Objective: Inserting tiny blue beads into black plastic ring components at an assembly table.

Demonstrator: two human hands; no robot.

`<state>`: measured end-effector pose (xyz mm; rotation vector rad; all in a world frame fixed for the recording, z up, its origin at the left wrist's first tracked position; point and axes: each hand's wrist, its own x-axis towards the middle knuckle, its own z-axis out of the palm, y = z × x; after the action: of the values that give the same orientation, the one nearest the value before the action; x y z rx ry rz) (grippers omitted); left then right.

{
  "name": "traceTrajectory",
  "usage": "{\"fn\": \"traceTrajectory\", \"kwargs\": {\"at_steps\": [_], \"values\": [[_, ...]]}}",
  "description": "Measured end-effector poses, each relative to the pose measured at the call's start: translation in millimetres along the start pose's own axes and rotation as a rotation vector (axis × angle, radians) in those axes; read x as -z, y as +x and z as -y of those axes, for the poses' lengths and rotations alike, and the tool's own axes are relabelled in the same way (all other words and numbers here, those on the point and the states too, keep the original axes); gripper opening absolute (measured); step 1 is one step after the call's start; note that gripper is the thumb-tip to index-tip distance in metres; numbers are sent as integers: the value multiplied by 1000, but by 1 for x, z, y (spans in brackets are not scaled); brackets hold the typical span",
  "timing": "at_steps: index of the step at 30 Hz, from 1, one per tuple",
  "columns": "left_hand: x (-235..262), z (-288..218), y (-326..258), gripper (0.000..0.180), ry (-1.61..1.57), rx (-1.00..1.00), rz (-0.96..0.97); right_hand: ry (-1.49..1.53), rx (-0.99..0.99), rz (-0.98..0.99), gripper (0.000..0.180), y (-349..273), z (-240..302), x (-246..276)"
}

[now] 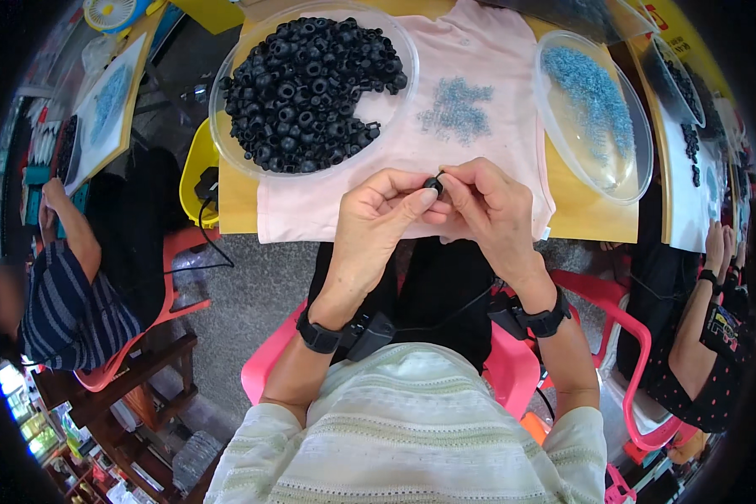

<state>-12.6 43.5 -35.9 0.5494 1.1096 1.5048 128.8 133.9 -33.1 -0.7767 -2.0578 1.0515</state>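
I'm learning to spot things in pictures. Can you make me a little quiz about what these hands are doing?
1. True or false: both hands pinch the same small black ring.
2. Which holds the heap of black rings? A) the clear round bowl at the person's left B) the clear oval dish at the right C) the yellow stool
3. Fill in: the loose pale blue bits lie on a ____ cloth.

Key: 1 true; 2 A; 3 pink.
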Motion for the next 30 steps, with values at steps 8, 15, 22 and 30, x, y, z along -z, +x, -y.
{"fn": "traceTrajectory", "kwargs": {"at_steps": [8, 15, 22, 30], "values": [[-1, 0, 0, 16, -43, 5, -16, 32, 25, 36, 14, -1, 1, 3], [0, -2, 0, 16, -94, 39, -13, 114, 53, 33, 27, -4, 1, -1], [-1, -1, 0, 12, -22, 11, -37, 74, 91, 10, 30, -5, 1, -2], [-2, -5, 1, 10, 37, 24, -24, 49, 110, 0, 23, -7, -4, -3]]}}
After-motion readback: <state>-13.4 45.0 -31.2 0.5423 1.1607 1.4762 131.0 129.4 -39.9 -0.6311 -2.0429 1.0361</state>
